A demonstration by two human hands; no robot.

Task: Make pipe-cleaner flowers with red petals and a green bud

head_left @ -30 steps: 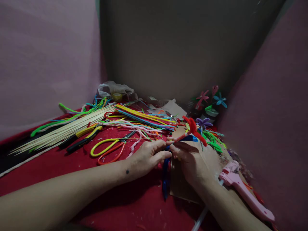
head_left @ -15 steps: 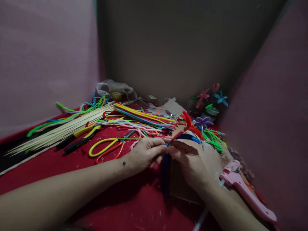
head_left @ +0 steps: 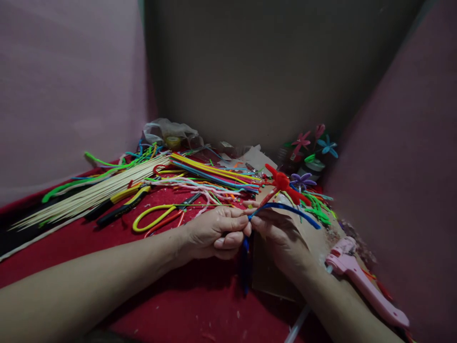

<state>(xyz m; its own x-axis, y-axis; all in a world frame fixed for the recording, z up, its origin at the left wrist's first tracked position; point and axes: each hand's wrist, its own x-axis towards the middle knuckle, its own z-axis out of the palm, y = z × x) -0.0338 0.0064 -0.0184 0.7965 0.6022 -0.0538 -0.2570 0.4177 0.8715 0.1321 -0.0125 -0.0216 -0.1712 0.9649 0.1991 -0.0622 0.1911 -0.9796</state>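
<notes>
My left hand (head_left: 223, 231) is closed, thumb and fingers pinching a dark blue pipe cleaner (head_left: 291, 207) at the spot where it wraps the stem. One blue end arcs out to the right; another blue length (head_left: 245, 271) hangs below the fingers. A red pipe cleaner flower (head_left: 282, 183) with spread petals leans up and right from that same spot. Close against the left, my right hand (head_left: 274, 233) is closed too, its thumb and fingertips on the blue wrap at the flower's stem. The fingers partly hide the join.
Scissors (head_left: 153, 219), pliers (head_left: 123, 207), wooden sticks (head_left: 96, 188) and loose pipe cleaners (head_left: 214, 169) lie left and behind on red cloth. Cardboard (head_left: 271, 274) lies beneath my right hand. A pink glue gun (head_left: 367, 281) is at the right, finished-looking flowers (head_left: 326, 145) behind.
The red flower has turned, so its petals now face me more openly. The blue end has swung further out to the right. My left hand's fingers have curled in more.
</notes>
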